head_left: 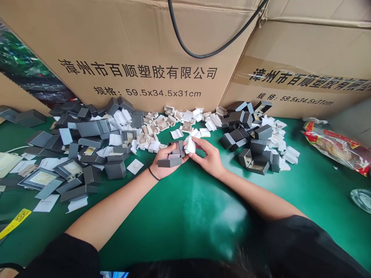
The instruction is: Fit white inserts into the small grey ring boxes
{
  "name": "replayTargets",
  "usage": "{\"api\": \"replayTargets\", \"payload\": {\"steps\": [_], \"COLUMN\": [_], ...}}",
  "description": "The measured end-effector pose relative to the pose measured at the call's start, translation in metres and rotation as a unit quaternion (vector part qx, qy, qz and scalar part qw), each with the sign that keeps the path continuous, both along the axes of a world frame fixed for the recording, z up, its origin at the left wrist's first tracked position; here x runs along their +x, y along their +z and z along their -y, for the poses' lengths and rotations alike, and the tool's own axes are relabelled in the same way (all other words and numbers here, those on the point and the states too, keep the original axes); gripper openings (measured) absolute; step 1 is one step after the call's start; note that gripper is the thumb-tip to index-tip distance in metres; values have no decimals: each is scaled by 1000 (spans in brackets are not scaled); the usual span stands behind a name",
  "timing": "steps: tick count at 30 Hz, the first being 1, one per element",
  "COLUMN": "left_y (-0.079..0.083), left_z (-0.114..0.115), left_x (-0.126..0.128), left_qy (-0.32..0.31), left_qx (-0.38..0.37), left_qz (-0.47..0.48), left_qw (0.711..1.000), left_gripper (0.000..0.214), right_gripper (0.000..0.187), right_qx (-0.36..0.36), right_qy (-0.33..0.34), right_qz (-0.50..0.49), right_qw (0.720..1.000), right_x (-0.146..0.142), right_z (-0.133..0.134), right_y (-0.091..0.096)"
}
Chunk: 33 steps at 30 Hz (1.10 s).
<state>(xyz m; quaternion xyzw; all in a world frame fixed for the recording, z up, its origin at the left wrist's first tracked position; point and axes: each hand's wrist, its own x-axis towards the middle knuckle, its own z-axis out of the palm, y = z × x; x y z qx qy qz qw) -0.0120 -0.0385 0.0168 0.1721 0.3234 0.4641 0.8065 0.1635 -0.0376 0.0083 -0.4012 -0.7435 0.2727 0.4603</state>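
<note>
My left hand (162, 162) grips a small dark grey hinged box (173, 154), open, over the green table (185, 208). A black band circles that wrist. My right hand (208, 156) pinches a small white insert (189, 145) right beside the open box, touching its edge. Loose white and beige inserts (162, 124) lie scattered just beyond both hands.
Heaps of grey boxes lie at the left (84, 146) and right (252, 143). Two large cardboard cartons (139, 46) wall off the back, a black cable (203, 50) hanging across them. A red snack bag (336, 146) and a glass dish (361, 199) sit far right.
</note>
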Motion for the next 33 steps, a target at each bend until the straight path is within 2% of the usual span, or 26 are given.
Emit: {"api": "replayTargets", "payload": {"steps": [7, 12, 14, 16, 18, 20, 22, 24, 28, 33], "left_y": [-2, -1, -2, -1, 1, 4, 7, 7, 3, -5], "left_z": [-5, -6, -6, -6, -6, -6, -6, -6, -4, -3], "left_x": [-7, -6, -6, -7, -8, -9, -10, -10, -11, -11], "left_qy": [-2, -16, -28, -11, 36, 78, 92, 91, 35, -52], "left_qx": [35, 47, 71, 131, 214, 285, 328, 364, 430, 459], "left_qz": [-60, -92, -120, -168, -261, -384, -480, -526, -572, -591], "left_qw": [998, 995, 990, 977, 940, 874, 808, 763, 697, 662], "left_gripper": [21, 21, 28, 35, 35, 32, 32, 34, 52, 70], "right_gripper": [46, 48, 44, 42, 42, 44, 46, 45, 44, 50], "right_qx": [-29, -41, -39, -41, -62, -90, -103, -100, -103, -114], "right_qy": [20, 6, 0, -8, -18, -29, -43, -52, -36, 0], "right_qz": [-28, -18, -7, -9, -29, -51, -61, -60, -63, -95], "right_qw": [999, 999, 999, 999, 998, 994, 992, 992, 992, 989], "right_x": [-2, -2, 0, 3, 7, 9, 10, 10, 9, 14], "right_z": [0, -1, -4, -9, -14, -18, -20, -20, -16, -21], "right_y": [-3, -4, -5, -7, -10, -12, -12, -10, -8, -13]}}
